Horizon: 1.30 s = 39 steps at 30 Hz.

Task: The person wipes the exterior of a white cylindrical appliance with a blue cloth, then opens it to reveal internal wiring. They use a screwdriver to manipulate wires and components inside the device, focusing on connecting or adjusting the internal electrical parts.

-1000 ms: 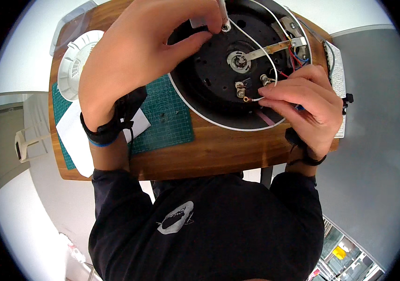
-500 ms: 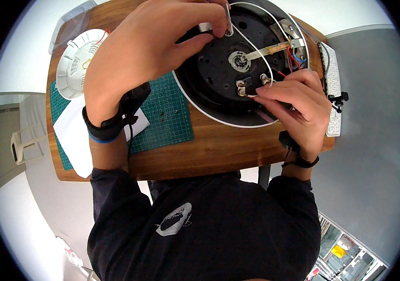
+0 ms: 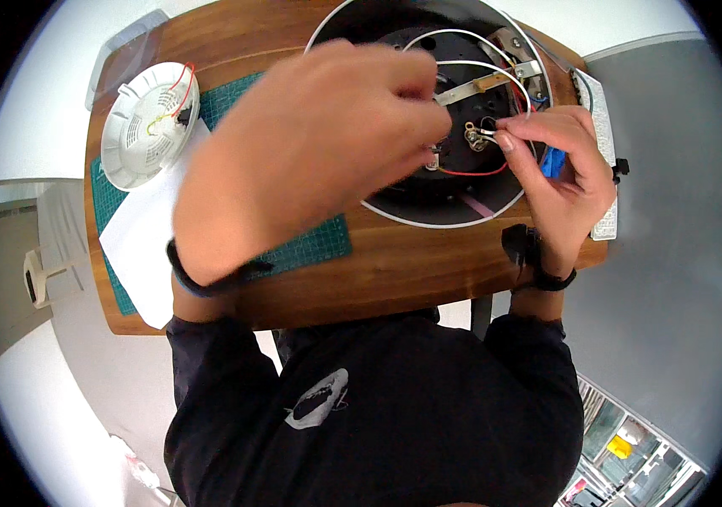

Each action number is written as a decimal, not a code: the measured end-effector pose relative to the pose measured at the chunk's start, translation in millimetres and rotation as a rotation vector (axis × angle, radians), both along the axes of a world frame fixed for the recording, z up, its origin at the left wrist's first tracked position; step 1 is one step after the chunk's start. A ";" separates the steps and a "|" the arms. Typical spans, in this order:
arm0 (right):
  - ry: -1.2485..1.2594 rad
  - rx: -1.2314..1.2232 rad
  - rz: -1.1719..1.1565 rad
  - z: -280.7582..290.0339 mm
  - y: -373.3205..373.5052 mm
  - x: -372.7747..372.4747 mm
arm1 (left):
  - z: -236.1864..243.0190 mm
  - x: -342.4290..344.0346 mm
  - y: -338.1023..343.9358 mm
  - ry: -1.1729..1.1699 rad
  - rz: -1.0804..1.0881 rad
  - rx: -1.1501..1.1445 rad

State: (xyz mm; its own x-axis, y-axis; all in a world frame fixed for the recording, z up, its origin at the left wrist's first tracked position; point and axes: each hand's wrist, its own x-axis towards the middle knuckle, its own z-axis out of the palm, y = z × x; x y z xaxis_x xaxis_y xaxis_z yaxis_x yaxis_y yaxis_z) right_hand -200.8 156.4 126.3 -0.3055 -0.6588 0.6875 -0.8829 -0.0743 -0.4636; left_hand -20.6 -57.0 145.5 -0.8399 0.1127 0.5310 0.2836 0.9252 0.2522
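A round black appliance housing (image 3: 428, 215) with a pale rim stands at the far right of the table, its wiring exposed. My right hand (image 3: 568, 160) pinches the metal-tipped end of a white wire (image 3: 483, 64) between thumb and forefinger, beside a metal terminal (image 3: 474, 135). My left hand (image 3: 319, 144) is over the housing's left part, blurred, its fingers curled in. Its fingertips are near a second terminal (image 3: 432, 159), and whatever they may hold is hidden. A red wire (image 3: 475, 173) runs from there to the right. A metal strip (image 3: 466, 89) crosses the housing.
At the left, a white vented plastic cover (image 3: 129, 135) with thin wires inside rests by a green cutting mat (image 3: 319, 241) and white paper (image 3: 137, 253). To the housing's right lies a white strip-shaped object (image 3: 604, 207). The wooden table's front edge (image 3: 361, 314) is close to me.
My right hand has moved the white wire's end up and right, from the lower terminal to the other one. My left hand has come down toward the lower terminal from the housing's upper left.
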 end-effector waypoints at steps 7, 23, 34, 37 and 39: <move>-0.165 0.001 -0.070 0.8 6.8 -4.9 | -5.1 -13.7 16.7 -0.026 -0.022 -0.105; -0.043 0.000 0.023 -1.3 13.4 -10.6 | 1.5 -11.7 26.2 -0.078 -0.051 -0.140; -0.055 0.038 0.049 -0.7 18.2 -10.3 | -0.2 -13.4 24.8 -0.101 -0.081 -0.091; -0.047 0.035 0.050 -1.3 18.0 -11.6 | 1.5 -12.5 23.2 -0.118 -0.106 -0.110; -0.045 0.037 0.053 -0.8 17.4 -11.6 | -0.1 -12.1 24.0 -0.102 -0.094 -0.108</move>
